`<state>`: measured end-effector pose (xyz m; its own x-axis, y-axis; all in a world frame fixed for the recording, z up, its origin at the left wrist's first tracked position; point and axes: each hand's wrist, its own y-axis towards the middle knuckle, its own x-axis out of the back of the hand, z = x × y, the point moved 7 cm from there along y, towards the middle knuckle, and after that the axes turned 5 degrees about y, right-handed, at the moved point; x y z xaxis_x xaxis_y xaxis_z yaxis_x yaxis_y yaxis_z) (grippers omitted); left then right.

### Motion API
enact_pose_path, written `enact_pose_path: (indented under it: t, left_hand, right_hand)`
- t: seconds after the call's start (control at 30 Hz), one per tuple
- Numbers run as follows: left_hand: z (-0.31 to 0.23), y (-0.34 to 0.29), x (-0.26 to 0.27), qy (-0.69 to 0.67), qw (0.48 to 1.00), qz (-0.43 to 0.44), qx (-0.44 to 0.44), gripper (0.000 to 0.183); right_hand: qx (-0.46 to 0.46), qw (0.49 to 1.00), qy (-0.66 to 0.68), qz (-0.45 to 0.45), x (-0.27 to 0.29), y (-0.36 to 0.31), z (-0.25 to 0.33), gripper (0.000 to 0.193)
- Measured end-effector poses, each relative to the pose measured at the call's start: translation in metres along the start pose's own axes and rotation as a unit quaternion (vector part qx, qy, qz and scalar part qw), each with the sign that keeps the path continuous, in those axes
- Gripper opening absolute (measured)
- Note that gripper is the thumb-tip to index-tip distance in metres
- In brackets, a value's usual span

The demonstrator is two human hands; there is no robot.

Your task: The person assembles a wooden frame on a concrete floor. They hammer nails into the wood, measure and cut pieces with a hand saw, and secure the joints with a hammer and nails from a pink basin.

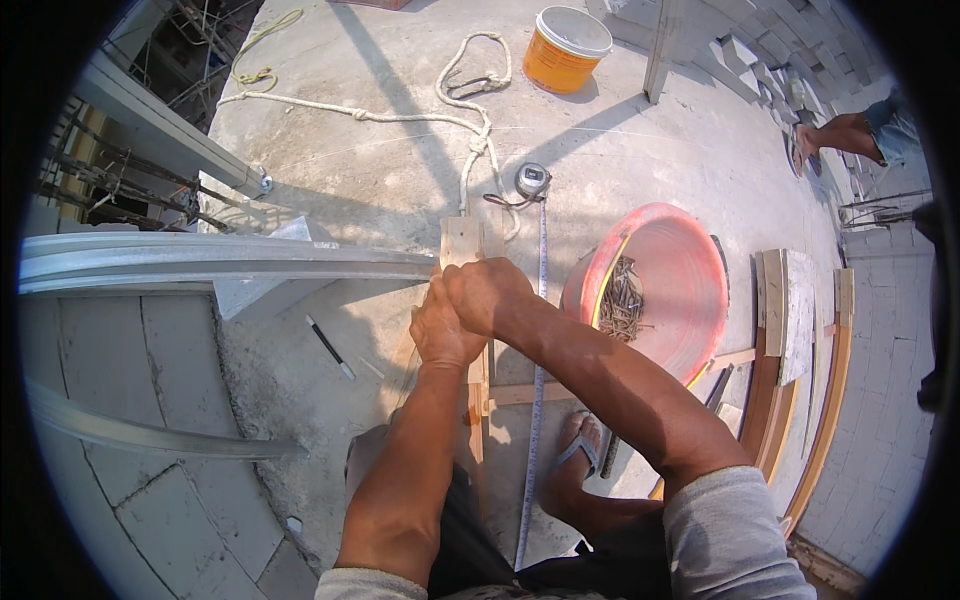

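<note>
My left hand [443,328] and my right hand [488,294] are closed and pressed together over a narrow wooden board [461,241]. The left hand grips the board from its left side, while the right fist overlaps the left hand's fingers. Whatever the right fingers enclose is hidden. Beyond my hands the board's pale far end shows, and more wood runs back toward my body. A long silver metal channel [240,262] comes in from the left and meets the board beside my hands. An extended tape measure [533,180] lies to the right, its blade running back toward me.
A pink tub [680,290] with many nails [622,305] stands at right. Beyond lie a white rope [400,117] and an orange bucket [565,52]. A marker [330,347] lies left, a second channel [170,435] nearer. Wooden lengths [770,390] and another person's leg [850,137] are right.
</note>
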<state>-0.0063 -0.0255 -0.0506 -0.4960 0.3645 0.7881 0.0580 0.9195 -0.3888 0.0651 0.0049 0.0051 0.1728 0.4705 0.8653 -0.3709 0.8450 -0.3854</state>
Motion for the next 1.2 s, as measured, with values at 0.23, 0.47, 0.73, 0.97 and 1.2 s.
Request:
enact_pose_path:
  t: [0.23, 0.47, 0.73, 0.97, 1.2]
  left_hand:
    - [0.008, 0.002, -0.007, 0.038, 0.999, 0.019, 0.009, 0.062]
    - [0.023, -0.001, -0.021, 0.069, 0.995, 0.052, 0.052, 0.05]
    - [0.039, 0.013, -0.03, 0.066, 0.997, 0.016, 0.038, 0.037]
    - [0.009, 0.0, -0.01, 0.067, 0.997, -0.044, -0.01, 0.067]
    - [-0.004, -0.004, 0.003, 0.035, 0.997, -0.058, 0.022, 0.095]
  right_hand:
    - [-0.054, 0.998, 0.009, -0.023, -0.007, 0.006, 0.007, 0.013]
    - [-0.024, 0.999, 0.019, -0.031, -0.019, 0.008, 0.009, 0.018]
    - [-0.106, 0.991, 0.082, -0.016, 0.0, 0.005, 0.011, 0.024]
    - [0.0, 0.955, 0.185, -0.232, 0.082, -0.069, -0.008, 0.035]
    - [-0.198, 0.794, 0.288, -0.497, 0.126, -0.313, -0.137, 0.014]
